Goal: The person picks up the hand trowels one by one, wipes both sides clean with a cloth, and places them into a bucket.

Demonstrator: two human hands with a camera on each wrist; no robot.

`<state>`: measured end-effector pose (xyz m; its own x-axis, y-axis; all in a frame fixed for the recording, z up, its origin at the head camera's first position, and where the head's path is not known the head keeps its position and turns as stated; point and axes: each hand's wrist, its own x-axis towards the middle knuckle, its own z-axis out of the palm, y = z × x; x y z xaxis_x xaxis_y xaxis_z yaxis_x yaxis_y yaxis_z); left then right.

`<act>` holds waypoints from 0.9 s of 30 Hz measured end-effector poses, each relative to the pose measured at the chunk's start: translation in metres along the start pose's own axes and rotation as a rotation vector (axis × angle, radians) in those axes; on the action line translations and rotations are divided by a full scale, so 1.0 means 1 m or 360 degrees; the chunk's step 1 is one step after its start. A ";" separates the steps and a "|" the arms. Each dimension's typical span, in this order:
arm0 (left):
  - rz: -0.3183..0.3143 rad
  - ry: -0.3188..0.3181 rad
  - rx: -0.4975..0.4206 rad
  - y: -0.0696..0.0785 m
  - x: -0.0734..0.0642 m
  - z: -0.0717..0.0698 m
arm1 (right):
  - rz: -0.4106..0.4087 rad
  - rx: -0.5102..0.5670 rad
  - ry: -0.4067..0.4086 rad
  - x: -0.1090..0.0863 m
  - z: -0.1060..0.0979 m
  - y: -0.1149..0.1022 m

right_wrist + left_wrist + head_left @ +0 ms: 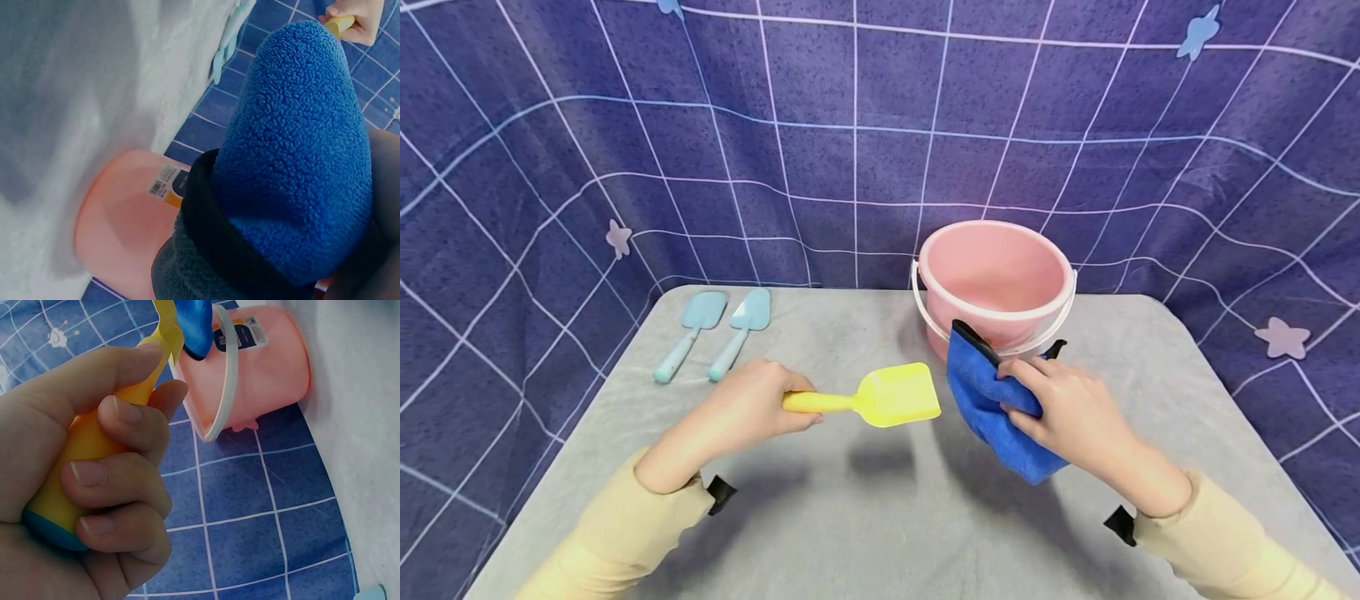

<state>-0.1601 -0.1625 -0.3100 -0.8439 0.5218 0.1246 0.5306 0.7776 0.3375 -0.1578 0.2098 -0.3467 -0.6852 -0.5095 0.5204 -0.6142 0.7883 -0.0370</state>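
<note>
My left hand point(758, 402) grips a yellow toy shovel point(898, 395) by its handle, and the blade points right above the table. Its curled fingers and the handle's dark teal end show in the left wrist view. A blue cloth point(1000, 408) with black edging hangs folded from my right hand point(1067, 408), pinched between thumb and fingers. This cloth point(294, 144) fills much of the right wrist view and hides most of that hand. Just behind the cloth stands a pink bucket point(992, 267) with a white handle, its lower front partly covered. Shovel blade and cloth are apart.
Two light blue toy shovels point(702, 310) point(752, 310) lie side by side at the table's back left. The grey table point(850, 517) meets a dark blue grid-patterned curtain point(820, 150) at the back and sides. A label point(244, 334) sits on the bucket's side.
</note>
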 end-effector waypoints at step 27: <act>0.0173 0.0298 0.0008 0.038 0.031 -0.029 | 0.0608 0.0962 -0.0104 0.010 0.048 -0.019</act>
<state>-0.1685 -0.1274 -0.2660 -0.7814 0.5287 0.3316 0.6193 0.7222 0.3080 -0.1719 0.1735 -0.3820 -0.9061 -0.2703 0.3255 -0.4230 0.5964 -0.6822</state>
